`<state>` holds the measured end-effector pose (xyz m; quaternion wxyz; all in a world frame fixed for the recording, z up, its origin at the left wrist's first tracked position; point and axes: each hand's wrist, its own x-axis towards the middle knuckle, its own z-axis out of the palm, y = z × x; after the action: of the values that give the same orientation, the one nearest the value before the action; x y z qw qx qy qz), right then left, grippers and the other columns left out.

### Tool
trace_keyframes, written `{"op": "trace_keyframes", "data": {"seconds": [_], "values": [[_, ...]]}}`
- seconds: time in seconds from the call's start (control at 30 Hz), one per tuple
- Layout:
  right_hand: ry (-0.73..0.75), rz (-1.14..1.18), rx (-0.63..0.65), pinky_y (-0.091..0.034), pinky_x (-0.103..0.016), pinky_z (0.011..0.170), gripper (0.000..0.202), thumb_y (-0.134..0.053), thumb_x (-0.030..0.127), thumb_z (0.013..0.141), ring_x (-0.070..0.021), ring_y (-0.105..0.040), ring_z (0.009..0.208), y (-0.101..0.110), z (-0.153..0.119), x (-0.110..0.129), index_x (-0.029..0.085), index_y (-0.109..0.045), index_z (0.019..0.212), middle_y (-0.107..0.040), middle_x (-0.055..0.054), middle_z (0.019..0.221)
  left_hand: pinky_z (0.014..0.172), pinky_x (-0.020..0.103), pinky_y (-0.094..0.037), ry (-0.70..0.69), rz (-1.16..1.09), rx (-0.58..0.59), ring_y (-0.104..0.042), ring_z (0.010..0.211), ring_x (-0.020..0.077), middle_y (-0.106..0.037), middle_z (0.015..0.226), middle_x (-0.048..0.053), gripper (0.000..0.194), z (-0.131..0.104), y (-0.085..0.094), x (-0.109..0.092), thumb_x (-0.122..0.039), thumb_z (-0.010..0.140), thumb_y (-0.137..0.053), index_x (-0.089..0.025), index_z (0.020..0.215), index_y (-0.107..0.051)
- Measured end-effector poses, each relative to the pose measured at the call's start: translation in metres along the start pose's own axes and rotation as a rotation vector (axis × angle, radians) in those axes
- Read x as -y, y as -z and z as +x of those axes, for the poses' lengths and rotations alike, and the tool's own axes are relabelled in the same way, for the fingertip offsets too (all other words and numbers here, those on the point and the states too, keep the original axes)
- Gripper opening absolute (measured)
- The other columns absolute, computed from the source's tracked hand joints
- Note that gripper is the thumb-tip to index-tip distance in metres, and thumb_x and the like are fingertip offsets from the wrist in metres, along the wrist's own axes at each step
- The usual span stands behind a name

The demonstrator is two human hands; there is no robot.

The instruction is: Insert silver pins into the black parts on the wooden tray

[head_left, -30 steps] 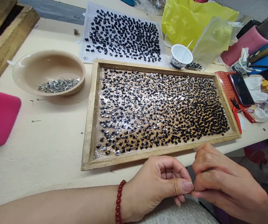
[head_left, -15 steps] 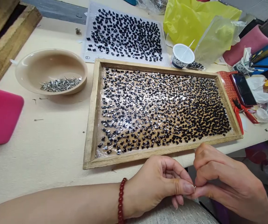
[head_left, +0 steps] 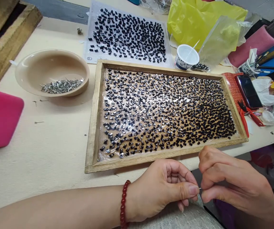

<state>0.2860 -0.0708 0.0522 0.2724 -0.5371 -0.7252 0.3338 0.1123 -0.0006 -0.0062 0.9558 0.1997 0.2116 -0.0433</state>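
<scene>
My left hand [head_left: 161,190], with a red bracelet [head_left: 124,203] at the wrist, is below the near edge of a wooden frame tray [head_left: 137,163]. Its thumb and forefinger are pinched on a tiny pale pin-like piece [head_left: 200,188]. Facing it from the right, my right hand [head_left: 234,184] has its thumb and forefinger closed around the piece's other side; what else they hold is too small to make out. Many small black pieces [head_left: 156,117] with shiny spots cover the tray. Metal pins [head_left: 61,86] lie in a beige bowl [head_left: 39,68] at the left.
A white board [head_left: 127,58] with black pieces lies behind the tray. Around it are a paper cup [head_left: 186,57], a yellow bag [head_left: 199,19], a phone [head_left: 248,91] and red-handled pliers [head_left: 244,122]. A pink container [head_left: 2,117] stands at far left.
My right hand has moved slightly right, and its fingertips have drawn a little away from my left fingertips. More of the thin pale piece shows between them.
</scene>
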Motion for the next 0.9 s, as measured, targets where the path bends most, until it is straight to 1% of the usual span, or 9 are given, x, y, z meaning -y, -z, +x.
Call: {"op": "trace_keyframes", "data": {"seconds": [0.13, 0.33, 0.37, 0.43, 0.5, 0.57, 0.7, 0.8, 0.9], "values": [[-0.021, 0.038, 0.022, -0.045, -0.027, 0.064, 0.006, -0.057, 0.020, 0.085, -0.0109, -0.053, 0.070, 0.001, -0.002, -0.005, 0.017, -0.058, 0.080, -0.055, 0.000, 0.070, 0.053, 0.017, -0.043, -0.035, -0.010, -0.007, -0.051, 0.052, 0.0041, -0.060, 0.067, 0.000, 0.037, -0.001, -0.001, -0.002, -0.038, 0.064, -0.079, -0.010, 0.077, -0.058], [-0.042, 0.041, 0.001, -0.045, -0.028, 0.063, 0.004, -0.056, 0.016, 0.083, -0.0117, -0.051, 0.069, 0.000, -0.006, -0.006, 0.018, -0.056, 0.080, -0.053, 0.000, 0.071, 0.052, 0.018, -0.043, -0.052, -0.011, -0.006, -0.051, 0.051, 0.0051, -0.062, 0.067, 0.002, 0.036, 0.000, -0.001, -0.002, -0.038, 0.064, -0.079, -0.010, 0.075, -0.058], [-0.034, 0.044, -0.019, -0.044, -0.028, 0.063, 0.004, -0.056, 0.015, 0.083, -0.0120, -0.051, 0.069, 0.000, -0.005, -0.006, 0.019, -0.055, 0.080, -0.052, 0.000, 0.071, 0.051, 0.019, -0.043, -0.061, -0.015, -0.017, -0.051, 0.050, 0.0056, -0.062, 0.067, 0.002, 0.036, 0.000, -0.001, -0.001, -0.038, 0.065, -0.078, -0.011, 0.074, -0.057], [-0.028, 0.020, -0.127, -0.043, -0.029, 0.063, 0.007, -0.056, 0.011, 0.081, -0.0127, -0.051, 0.070, -0.002, -0.001, -0.010, 0.019, -0.055, 0.081, -0.052, -0.001, 0.072, 0.048, 0.019, -0.042, -0.079, -0.016, -0.035, -0.050, 0.048, 0.0064, -0.062, 0.065, 0.002, 0.036, 0.000, -0.001, 0.000, -0.041, 0.066, -0.076, -0.012, 0.071, -0.055], [-0.035, -0.090, -0.262, -0.043, -0.030, 0.066, 0.011, -0.058, 0.009, 0.079, -0.0141, -0.052, 0.073, -0.005, 0.007, -0.017, 0.019, -0.055, 0.082, -0.054, -0.001, 0.074, 0.045, 0.019, -0.037, -0.077, 0.015, -0.031, -0.046, 0.045, 0.0059, -0.059, 0.060, 0.001, 0.038, 0.000, -0.002, 0.001, -0.047, 0.070, -0.071, -0.014, 0.068, -0.052], [-0.042, -0.277, -0.314, -0.042, -0.032, 0.069, 0.012, -0.059, 0.009, 0.078, -0.0154, -0.053, 0.077, -0.011, 0.017, -0.024, 0.019, -0.057, 0.082, -0.058, -0.002, 0.077, 0.043, 0.018, -0.028, -0.069, 0.067, -0.022, -0.038, 0.043, 0.0044, -0.051, 0.054, -0.003, 0.041, -0.001, -0.003, 0.002, -0.052, 0.075, -0.063, -0.015, 0.066, -0.049], [-0.011, -0.543, -0.282, -0.038, -0.033, 0.073, 0.006, -0.059, 0.012, 0.080, -0.0158, -0.053, 0.078, -0.024, 0.032, -0.036, 0.018, -0.059, 0.081, -0.062, -0.003, 0.080, 0.045, 0.024, -0.014, -0.133, 0.105, 0.026, -0.024, 0.044, 0.0050, -0.034, 0.048, -0.007, 0.047, -0.002, -0.004, 0.002, -0.055, 0.081, -0.052, -0.017, 0.056, -0.041], [-0.008, -0.626, -0.249, -0.035, -0.033, 0.072, 0.004, -0.058, 0.013, 0.081, -0.0159, -0.052, 0.078, -0.028, 0.036, -0.039, 0.017, -0.059, 0.080, -0.063, -0.003, 0.080, 0.045, 0.026, -0.012, -0.153, 0.108, 0.086, -0.020, 0.043, 0.0061, -0.029, 0.046, -0.007, 0.046, -0.002, -0.002, 0.002, -0.051, 0.085, -0.048, -0.018, 0.055, -0.038], [-0.009, -0.659, -0.218, -0.033, -0.032, 0.069, 0.005, -0.057, 0.015, 0.082, -0.0156, -0.050, 0.076, -0.028, 0.036, -0.039, 0.017, -0.060, 0.079, -0.062, -0.003, 0.078, 0.044, 0.026, -0.010, -0.137, 0.126, 0.105, -0.018, 0.043, 0.0061, -0.027, 0.047, -0.007, 0.046, -0.003, -0.001, 0.002, -0.050, 0.087, -0.046, -0.018, 0.055, -0.037]]}}
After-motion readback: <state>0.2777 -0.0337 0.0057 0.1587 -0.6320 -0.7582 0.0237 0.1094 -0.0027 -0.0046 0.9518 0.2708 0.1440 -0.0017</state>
